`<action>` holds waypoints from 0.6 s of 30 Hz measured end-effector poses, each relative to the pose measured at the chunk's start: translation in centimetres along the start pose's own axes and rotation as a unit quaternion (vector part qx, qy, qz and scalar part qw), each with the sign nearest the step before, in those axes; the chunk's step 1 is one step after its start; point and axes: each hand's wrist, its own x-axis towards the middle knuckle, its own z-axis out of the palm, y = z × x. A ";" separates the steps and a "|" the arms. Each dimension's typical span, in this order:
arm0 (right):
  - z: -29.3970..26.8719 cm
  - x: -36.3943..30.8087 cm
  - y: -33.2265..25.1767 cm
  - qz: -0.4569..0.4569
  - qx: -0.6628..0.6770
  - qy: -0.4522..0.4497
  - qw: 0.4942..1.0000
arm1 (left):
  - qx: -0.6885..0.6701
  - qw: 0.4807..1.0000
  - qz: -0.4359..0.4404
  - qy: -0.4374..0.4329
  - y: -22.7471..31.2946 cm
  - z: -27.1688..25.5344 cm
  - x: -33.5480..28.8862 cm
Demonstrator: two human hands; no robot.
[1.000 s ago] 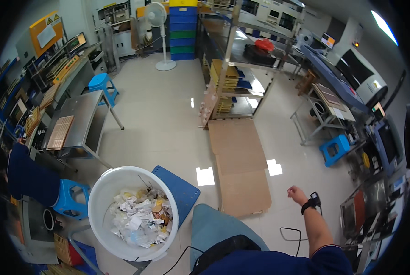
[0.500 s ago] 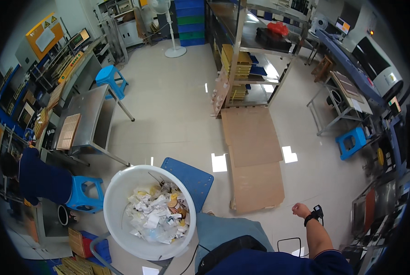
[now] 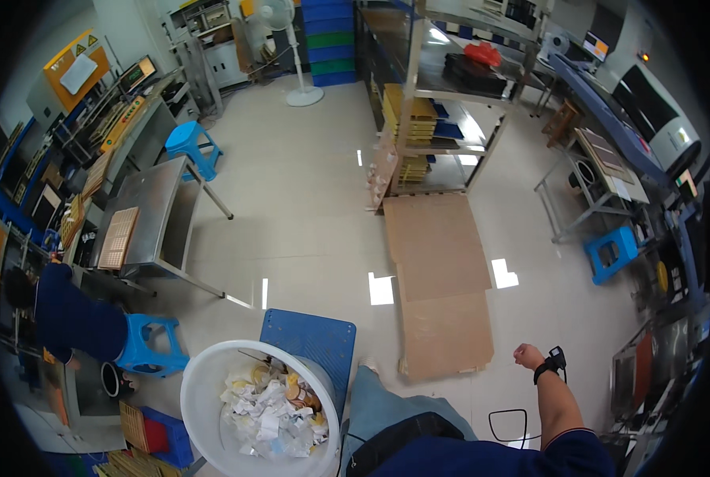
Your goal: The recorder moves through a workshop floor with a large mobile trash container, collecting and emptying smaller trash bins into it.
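Note:
My right hand (image 3: 528,355) hangs over the floor at the lower right, its fingers curled in with nothing visible in them. A black strap with a small device (image 3: 551,364) sits on that wrist. My left hand is out of view. Close on my left stands a large white round bin (image 3: 192,397), heaped with crumpled paper and plastic scraps (image 3: 271,417). Just beyond it, partly hidden by its rim, is a blue plastic board (image 3: 311,330).
Flattened cardboard (image 3: 442,254) lies on the floor ahead, leading to a metal shelf rack (image 3: 450,147). A steel table (image 3: 152,199) and a seated person (image 3: 77,310) are at left. Blue stools (image 3: 611,254) stand on both sides. A black cable loop (image 3: 507,413) is near my right arm.
The bin has shifted toward me, down in the picture. The blue board now appears turned straighter. My right hand has moved slightly to the right and forward, its fingers still curled.

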 end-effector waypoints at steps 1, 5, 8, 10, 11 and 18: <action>-0.4 1.1 -0.5 0.001 -0.014 -0.007 1.000 | -0.003 1.000 0.005 -0.004 0.7 0.7 -0.5; -1.5 8.0 -6.5 -0.061 -0.068 0.011 0.996 | -0.021 1.000 0.012 -0.013 2.4 2.6 -1.5; -2.0 11.5 -17.1 -0.137 -0.114 -0.004 0.984 | -0.042 0.999 0.005 -0.005 2.6 3.3 -2.1; -3.0 14.1 -22.0 -0.182 -0.125 -0.015 0.975 | -0.050 0.999 0.003 -0.011 3.3 4.7 -2.2; -3.2 15.1 -24.3 -0.184 -0.132 -0.014 0.974 | -0.054 0.998 0.000 -0.009 3.7 5.1 -2.4; -3.8 19.7 -34.3 -0.245 -0.123 -0.045 0.961 | -0.092 0.996 0.002 -0.019 8.2 7.9 -4.4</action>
